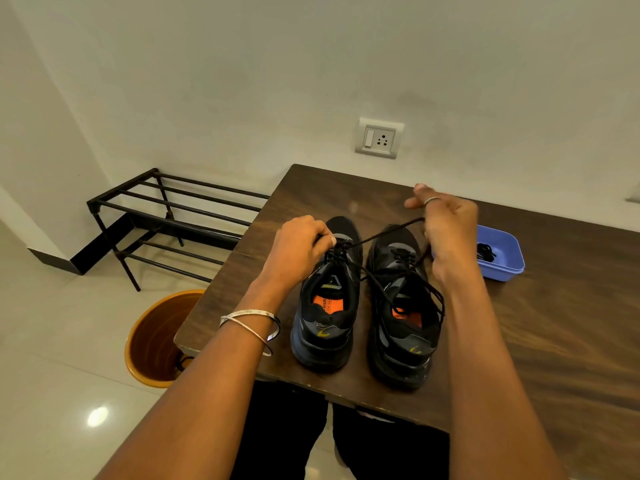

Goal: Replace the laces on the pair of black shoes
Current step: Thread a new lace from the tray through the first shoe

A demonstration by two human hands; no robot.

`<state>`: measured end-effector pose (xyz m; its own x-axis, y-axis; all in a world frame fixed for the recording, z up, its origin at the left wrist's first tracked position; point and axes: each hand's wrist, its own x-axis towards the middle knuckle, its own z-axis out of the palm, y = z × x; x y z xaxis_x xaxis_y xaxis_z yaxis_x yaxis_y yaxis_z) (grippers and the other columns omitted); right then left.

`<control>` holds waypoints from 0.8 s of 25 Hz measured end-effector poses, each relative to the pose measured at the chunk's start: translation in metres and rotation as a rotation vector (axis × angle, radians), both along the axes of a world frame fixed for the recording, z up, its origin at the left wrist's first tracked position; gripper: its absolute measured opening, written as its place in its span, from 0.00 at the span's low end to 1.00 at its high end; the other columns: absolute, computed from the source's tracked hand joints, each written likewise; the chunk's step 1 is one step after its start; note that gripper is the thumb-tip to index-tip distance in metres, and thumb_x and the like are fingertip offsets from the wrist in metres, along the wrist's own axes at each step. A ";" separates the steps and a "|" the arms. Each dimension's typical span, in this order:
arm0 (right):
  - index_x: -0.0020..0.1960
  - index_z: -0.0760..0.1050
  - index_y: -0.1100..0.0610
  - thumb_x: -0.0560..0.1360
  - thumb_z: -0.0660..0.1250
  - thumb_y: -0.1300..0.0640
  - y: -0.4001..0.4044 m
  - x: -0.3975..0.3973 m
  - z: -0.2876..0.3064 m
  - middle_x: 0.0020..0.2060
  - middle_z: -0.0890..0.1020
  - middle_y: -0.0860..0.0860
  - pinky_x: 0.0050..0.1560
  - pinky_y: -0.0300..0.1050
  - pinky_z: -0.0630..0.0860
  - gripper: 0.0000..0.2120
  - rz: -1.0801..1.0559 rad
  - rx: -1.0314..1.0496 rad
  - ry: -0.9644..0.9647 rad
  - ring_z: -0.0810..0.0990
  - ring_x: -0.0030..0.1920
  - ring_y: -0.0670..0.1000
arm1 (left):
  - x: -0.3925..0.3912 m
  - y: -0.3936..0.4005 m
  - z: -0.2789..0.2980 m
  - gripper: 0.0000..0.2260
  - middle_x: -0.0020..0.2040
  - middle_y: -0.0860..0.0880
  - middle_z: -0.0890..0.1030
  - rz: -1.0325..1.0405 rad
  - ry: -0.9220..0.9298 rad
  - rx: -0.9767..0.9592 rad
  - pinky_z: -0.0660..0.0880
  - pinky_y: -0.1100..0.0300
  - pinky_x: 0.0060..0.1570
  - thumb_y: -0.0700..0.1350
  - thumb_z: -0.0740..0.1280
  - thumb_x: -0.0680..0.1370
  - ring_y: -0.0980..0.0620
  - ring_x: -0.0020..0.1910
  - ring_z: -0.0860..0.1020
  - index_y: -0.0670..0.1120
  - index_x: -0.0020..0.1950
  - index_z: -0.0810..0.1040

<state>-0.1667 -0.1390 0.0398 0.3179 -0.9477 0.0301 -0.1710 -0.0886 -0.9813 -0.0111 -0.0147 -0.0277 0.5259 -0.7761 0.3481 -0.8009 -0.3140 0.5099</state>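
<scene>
Two black shoes stand side by side on the wooden table (554, 341), heels toward me: the left shoe (325, 327) and the right shoe (405, 341), both with orange insoles. My left hand (301, 247) pinches the lacing at the upper eyelets of the left shoe. My right hand (446, 220) is raised over the right shoe's toe and grips a black lace (384, 233) stretched taut from the left shoe. Loose lace ends trail across the right shoe's opening.
A blue plastic tub (509, 268) holding a bundle of black laces (485, 252) sits right of the shoes. An orange bin (152, 341) stands on the floor by the table's left corner, with a black metal shoe rack (166, 216) behind it.
</scene>
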 end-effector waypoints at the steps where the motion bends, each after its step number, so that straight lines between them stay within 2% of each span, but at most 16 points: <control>1: 0.38 0.80 0.54 0.76 0.65 0.41 -0.004 0.001 -0.007 0.37 0.82 0.50 0.55 0.58 0.71 0.18 -0.004 -0.194 0.349 0.77 0.39 0.52 | 0.000 0.000 0.000 0.07 0.42 0.53 0.75 0.006 0.014 -0.005 0.67 0.62 0.43 0.47 0.66 0.79 0.56 0.41 0.72 0.46 0.48 0.82; 2: 0.41 0.80 0.54 0.76 0.64 0.38 -0.002 0.003 -0.012 0.40 0.82 0.52 0.62 0.64 0.65 0.20 0.006 -0.334 0.703 0.78 0.47 0.56 | -0.001 0.000 0.000 0.07 0.43 0.52 0.76 0.014 0.028 -0.010 0.66 0.63 0.43 0.47 0.66 0.79 0.56 0.41 0.72 0.46 0.47 0.82; 3: 0.45 0.80 0.54 0.76 0.64 0.37 0.001 0.007 -0.016 0.46 0.81 0.53 0.64 0.68 0.59 0.20 0.049 -0.415 0.946 0.75 0.56 0.59 | -0.001 -0.001 0.000 0.07 0.43 0.52 0.77 0.020 0.044 -0.015 0.65 0.64 0.43 0.47 0.66 0.79 0.57 0.41 0.72 0.46 0.47 0.82; 4: 0.50 0.80 0.53 0.74 0.66 0.37 0.005 0.011 -0.017 0.53 0.79 0.54 0.65 0.69 0.56 0.19 0.133 -0.427 1.048 0.70 0.64 0.60 | -0.001 -0.001 -0.001 0.06 0.44 0.52 0.77 0.023 0.064 -0.020 0.65 0.65 0.43 0.46 0.66 0.78 0.57 0.41 0.72 0.46 0.47 0.82; 6: 0.58 0.79 0.47 0.71 0.71 0.38 0.017 0.025 -0.017 0.62 0.75 0.51 0.65 0.67 0.57 0.20 0.357 -0.369 0.964 0.63 0.70 0.58 | -0.003 -0.001 0.000 0.06 0.44 0.51 0.77 0.025 0.095 -0.037 0.66 0.65 0.43 0.45 0.67 0.78 0.57 0.42 0.72 0.45 0.48 0.82; 8: 0.60 0.78 0.45 0.70 0.73 0.41 0.028 0.038 -0.022 0.59 0.79 0.49 0.64 0.63 0.61 0.20 0.511 -0.366 0.851 0.69 0.66 0.56 | -0.004 0.000 0.000 0.06 0.45 0.49 0.80 0.018 0.127 -0.064 0.71 0.62 0.44 0.44 0.68 0.78 0.55 0.43 0.75 0.44 0.49 0.83; 11: 0.55 0.80 0.52 0.75 0.71 0.52 0.031 0.050 -0.033 0.53 0.80 0.55 0.60 0.59 0.71 0.10 0.483 -0.523 0.822 0.77 0.57 0.60 | -0.004 0.001 -0.003 0.04 0.45 0.49 0.83 0.000 0.310 -0.129 0.78 0.55 0.51 0.43 0.69 0.77 0.53 0.45 0.80 0.45 0.49 0.83; 13: 0.54 0.81 0.54 0.75 0.70 0.57 0.026 0.053 -0.037 0.53 0.79 0.58 0.53 0.54 0.77 0.08 0.497 -0.506 0.785 0.79 0.51 0.62 | -0.002 0.003 -0.004 0.04 0.45 0.50 0.84 -0.006 0.467 -0.168 0.79 0.53 0.54 0.41 0.69 0.77 0.52 0.46 0.81 0.47 0.49 0.83; 15: 0.52 0.81 0.54 0.75 0.70 0.58 0.021 0.052 -0.037 0.52 0.80 0.59 0.47 0.48 0.76 0.07 0.540 -0.491 0.768 0.79 0.49 0.61 | 0.000 0.004 -0.005 0.06 0.45 0.49 0.83 -0.035 0.569 -0.210 0.79 0.51 0.54 0.39 0.69 0.77 0.52 0.45 0.82 0.49 0.48 0.82; 17: 0.52 0.82 0.55 0.76 0.69 0.60 0.016 0.049 -0.035 0.50 0.81 0.59 0.44 0.45 0.73 0.07 0.587 -0.482 0.752 0.80 0.47 0.59 | 0.001 0.005 -0.003 0.07 0.44 0.48 0.83 -0.076 0.575 -0.243 0.80 0.49 0.52 0.39 0.69 0.76 0.51 0.44 0.82 0.51 0.48 0.82; 19: 0.53 0.82 0.56 0.76 0.68 0.61 0.013 0.045 -0.033 0.47 0.82 0.59 0.45 0.45 0.76 0.08 0.620 -0.454 0.717 0.82 0.45 0.58 | 0.001 0.007 0.000 0.06 0.42 0.47 0.82 -0.098 0.516 -0.282 0.80 0.49 0.50 0.41 0.71 0.75 0.52 0.43 0.80 0.52 0.48 0.82; 20: 0.54 0.83 0.57 0.77 0.68 0.62 0.011 0.043 -0.033 0.47 0.82 0.59 0.47 0.48 0.79 0.08 0.623 -0.434 0.695 0.82 0.44 0.58 | 0.002 0.009 0.002 0.05 0.40 0.48 0.81 -0.083 0.431 -0.287 0.79 0.49 0.49 0.43 0.72 0.74 0.54 0.42 0.79 0.52 0.47 0.82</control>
<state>-0.1238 -0.1277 0.0066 0.8273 -0.5598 -0.0471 -0.4907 -0.6794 -0.5455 -0.0093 -0.0060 -0.0255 0.6090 -0.7264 0.3185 -0.5155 -0.0573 0.8550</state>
